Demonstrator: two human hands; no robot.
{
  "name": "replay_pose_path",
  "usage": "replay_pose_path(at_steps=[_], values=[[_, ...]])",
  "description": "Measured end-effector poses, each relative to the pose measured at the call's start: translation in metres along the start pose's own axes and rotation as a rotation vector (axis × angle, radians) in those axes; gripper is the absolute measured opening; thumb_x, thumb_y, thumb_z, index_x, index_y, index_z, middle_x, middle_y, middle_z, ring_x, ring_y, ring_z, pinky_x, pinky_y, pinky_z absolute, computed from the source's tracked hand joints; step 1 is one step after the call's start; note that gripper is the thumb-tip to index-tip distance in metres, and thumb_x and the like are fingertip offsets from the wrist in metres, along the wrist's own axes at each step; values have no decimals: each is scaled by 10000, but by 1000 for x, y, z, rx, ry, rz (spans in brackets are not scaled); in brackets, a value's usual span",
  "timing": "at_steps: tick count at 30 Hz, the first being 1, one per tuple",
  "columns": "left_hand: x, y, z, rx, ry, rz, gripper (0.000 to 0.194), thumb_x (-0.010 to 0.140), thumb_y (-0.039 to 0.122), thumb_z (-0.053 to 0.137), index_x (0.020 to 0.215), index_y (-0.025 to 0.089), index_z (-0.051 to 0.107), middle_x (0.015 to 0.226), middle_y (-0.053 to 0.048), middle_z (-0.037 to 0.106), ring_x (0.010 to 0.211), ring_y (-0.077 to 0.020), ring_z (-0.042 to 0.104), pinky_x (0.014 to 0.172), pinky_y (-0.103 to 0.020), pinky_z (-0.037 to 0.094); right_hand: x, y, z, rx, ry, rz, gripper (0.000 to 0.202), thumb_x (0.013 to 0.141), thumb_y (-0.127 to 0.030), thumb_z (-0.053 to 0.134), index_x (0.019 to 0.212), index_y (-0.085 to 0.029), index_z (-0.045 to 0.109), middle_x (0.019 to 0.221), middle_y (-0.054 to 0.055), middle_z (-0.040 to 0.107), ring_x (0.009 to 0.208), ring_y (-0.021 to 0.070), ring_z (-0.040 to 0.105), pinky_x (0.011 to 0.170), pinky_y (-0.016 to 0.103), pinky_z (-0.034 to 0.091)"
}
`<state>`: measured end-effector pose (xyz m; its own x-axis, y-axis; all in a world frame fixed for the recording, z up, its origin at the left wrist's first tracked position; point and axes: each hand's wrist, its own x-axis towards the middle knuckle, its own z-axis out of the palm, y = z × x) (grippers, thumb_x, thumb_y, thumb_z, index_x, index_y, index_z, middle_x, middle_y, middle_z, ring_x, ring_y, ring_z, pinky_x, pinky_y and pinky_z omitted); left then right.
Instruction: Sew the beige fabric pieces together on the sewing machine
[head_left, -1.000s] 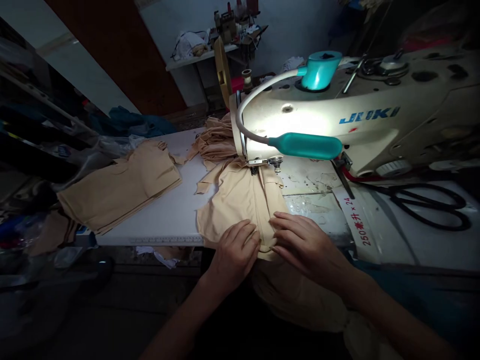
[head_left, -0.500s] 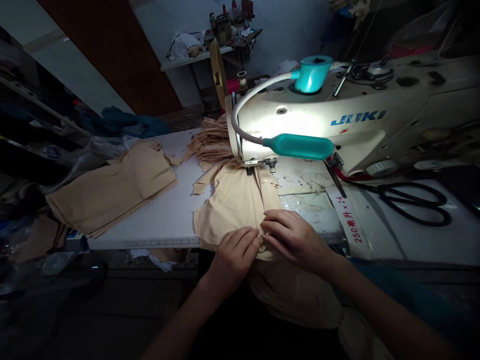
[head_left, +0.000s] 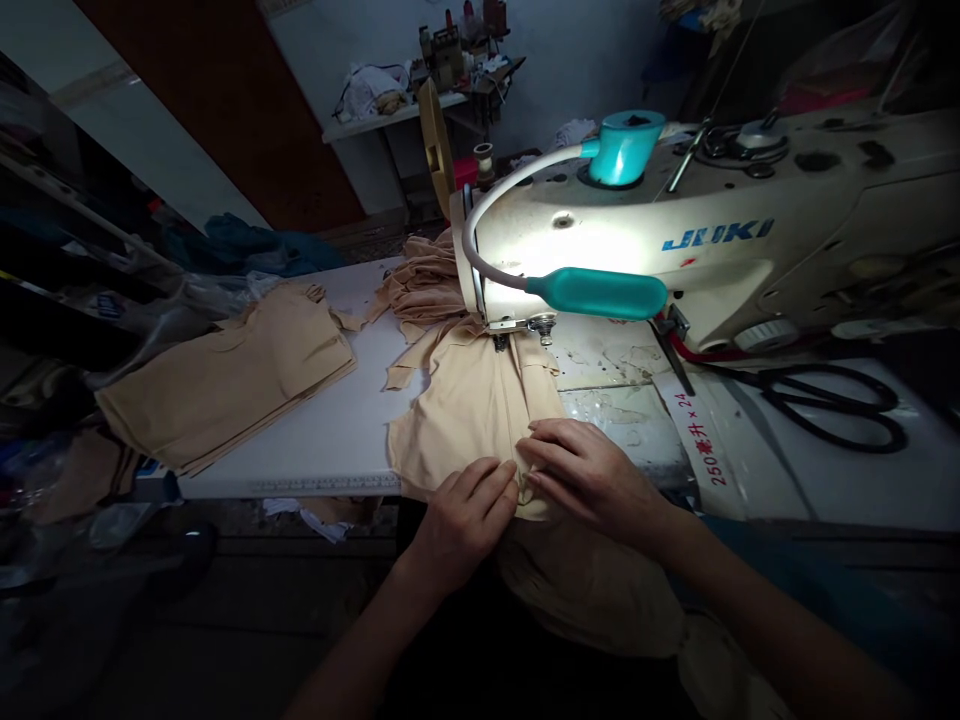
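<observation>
A beige piece of fabric (head_left: 457, 410) runs from under the needle area of a JUKI sewing machine (head_left: 570, 225) down over the table's front edge. My left hand (head_left: 472, 515) pinches the fabric along a lengthwise seam near that edge. Close beside it, my right hand (head_left: 581, 470) grips the same seam with curled fingers; the two sets of fingertips almost meet. More of the cloth hangs below the table into my lap. The presser foot is partly hidden by the machine head and the fabric.
Stacked beige cut pieces (head_left: 232, 375) lie on the table at left, and a crumpled beige heap (head_left: 427, 280) sits behind the needle. Black scissors (head_left: 832, 405) rest at right. A teal lamp (head_left: 600, 292) juts out before the machine. A ruler strip (head_left: 322, 484) lines the front edge.
Almost nothing differs. The fabric and both hands hold nearly the same place, with only a slight shift of the right fingers along the seam.
</observation>
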<state>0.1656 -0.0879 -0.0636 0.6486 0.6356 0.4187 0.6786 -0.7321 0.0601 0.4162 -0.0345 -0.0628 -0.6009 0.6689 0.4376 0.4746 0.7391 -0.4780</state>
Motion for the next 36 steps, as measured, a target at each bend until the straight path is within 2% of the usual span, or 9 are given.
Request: replay_pose_path(at_steps=[6,10,12,15,17,19,22,27,36], values=[[2,6,0,-24,-2,-33,268,1050,174,589,1290,169,709,1356,-148,749,1226,-303,702,922,-432,646,-2,2,-1,-104,-55,-55,361,1079,-303,598,1428,-238,660,1323,168,669,1180,311,663,972,472,576],[12,2,-13,-224,-12,-112,396,990,413,685,1305,173,696,1244,-144,778,1192,-326,713,912,-459,640,-1,3,-2,-167,-72,-116,347,1076,-286,606,1406,-200,671,1292,181,680,1192,325,664,961,476,590],[19,-11,-17,-300,25,-151,375,1010,444,675,1283,189,697,1195,-126,785,1189,-304,721,973,-454,630,1,2,-4,-181,-89,-131,327,1076,-278,604,1381,-187,679,1304,178,691,1218,325,665,990,478,592],[34,-41,-14,-251,50,-173,305,1095,270,560,1371,186,659,1373,-130,727,1332,-255,666,1136,-418,565,4,1,-6,-206,-100,-159,334,1075,-294,616,1390,-200,676,1480,165,649,1356,334,617,1093,498,565],[43,-60,-8,-157,-5,-157,381,1107,224,528,1478,173,595,1528,-139,638,1452,-267,578,1201,-439,513,4,1,-6,-219,-109,-171,357,1080,-313,614,1418,-210,665,1534,139,633,1414,335,588,1116,501,562],[50,-74,0,-72,-79,-155,439,1101,274,565,1531,186,557,1589,-128,593,1498,-305,525,1205,-482,492,4,2,-5,-223,-119,-162,359,1086,-316,603,1424,-210,663,1509,123,660,1408,329,601,1100,498,580],[55,-83,8,1,-144,-183,470,1095,352,590,1544,216,553,1599,-108,591,1507,-336,501,1167,-499,488,4,3,-3,-227,-107,-149,361,1091,-315,591,1423,-191,663,1499,125,670,1408,332,607,1094,504,587],[59,-93,14,-5,-145,-189,454,1118,355,534,1551,219,555,1613,-98,577,1545,-332,446,1184,-502,448,12,9,-2,-232,-123,-116,386,1110,-336,557,1456,-184,638,1553,141,629,1454,341,565,1108,514,565],[83,-132,19,-39,-194,-163,476,1143,413,480,1580,230,530,1664,-75,517,1572,-330,401,1222,-528,424,41,23,0,-222,-158,-48,410,1132,-379,523,1457,-162,646,1544,177,627,1463,361,556,1108,561,537]])
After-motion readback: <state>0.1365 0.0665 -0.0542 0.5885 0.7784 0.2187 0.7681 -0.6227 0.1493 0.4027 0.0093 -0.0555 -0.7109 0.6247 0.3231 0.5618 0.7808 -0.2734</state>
